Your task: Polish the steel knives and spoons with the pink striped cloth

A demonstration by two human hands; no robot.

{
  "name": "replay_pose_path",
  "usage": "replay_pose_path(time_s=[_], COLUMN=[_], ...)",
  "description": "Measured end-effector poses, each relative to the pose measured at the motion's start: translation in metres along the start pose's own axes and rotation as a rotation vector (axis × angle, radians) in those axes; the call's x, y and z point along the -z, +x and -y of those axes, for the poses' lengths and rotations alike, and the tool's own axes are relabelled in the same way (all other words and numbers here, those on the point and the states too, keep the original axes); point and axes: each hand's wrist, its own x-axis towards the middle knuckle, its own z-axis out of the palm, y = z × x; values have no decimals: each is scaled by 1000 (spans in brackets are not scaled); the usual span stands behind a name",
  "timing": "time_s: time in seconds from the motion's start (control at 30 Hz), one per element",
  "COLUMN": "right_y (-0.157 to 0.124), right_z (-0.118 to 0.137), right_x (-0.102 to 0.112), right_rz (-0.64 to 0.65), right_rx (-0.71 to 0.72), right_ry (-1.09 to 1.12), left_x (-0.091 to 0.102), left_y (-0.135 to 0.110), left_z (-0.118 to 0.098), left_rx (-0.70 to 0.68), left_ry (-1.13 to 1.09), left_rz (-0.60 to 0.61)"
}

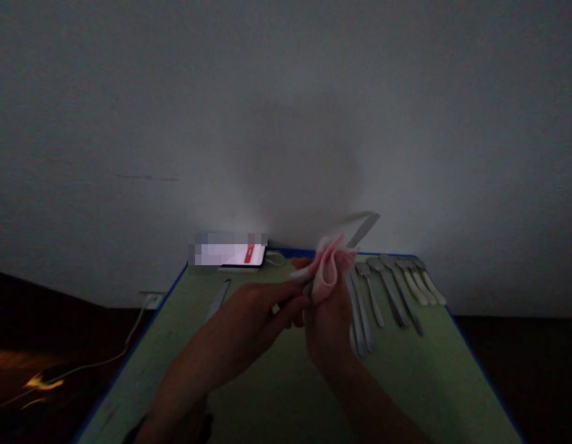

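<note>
Over the middle of the table, both hands are together around a crumpled pink-and-white cloth [326, 274]. A table knife [364, 230] runs through the cloth, its blade sticking out to the upper right. My left hand [258, 311] pinches the knife's handle end at the cloth's left side; most of the handle is hidden. Closed around the cloth from below is my right hand [329, 324]. Another knife [218, 300] lies left of my hands, partly covered by my left forearm.
On the right lies a row of cutlery: knives [363, 320], a small spoon [371, 293], larger spoons [397, 290] and white-handled pieces [419, 283]. A lit tablet or phone [230, 254] leans by the wall [286, 123]. The green table [267, 388] has blue edges. A white cable [128, 339] hangs at left.
</note>
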Motion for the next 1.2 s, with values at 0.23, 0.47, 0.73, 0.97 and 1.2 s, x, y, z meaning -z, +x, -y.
replay_pose_path(time_s=[0.23, 0.47, 0.73, 0.97, 1.2], right_y=[-1, -5, -8, -6, -8], right_z=[-2, 1, -3, -3, -6], right_x=[-1, -2, -4, -2, -5], right_rz=[-12, 23, 54, -4, 8], right_rx=[6, 34, -15, 35, 16], right_ry=[-89, -140, -73, -92, -84], left_x=[1, 1, 5, 1, 1], left_y=[1, -2, -1, 0, -1], left_z=[1, 1, -3, -1, -3], left_rx=[14, 33, 63, 116, 55], left_ry=[32, 26, -16, 1, -1], left_rz=[0, 23, 23, -16, -3])
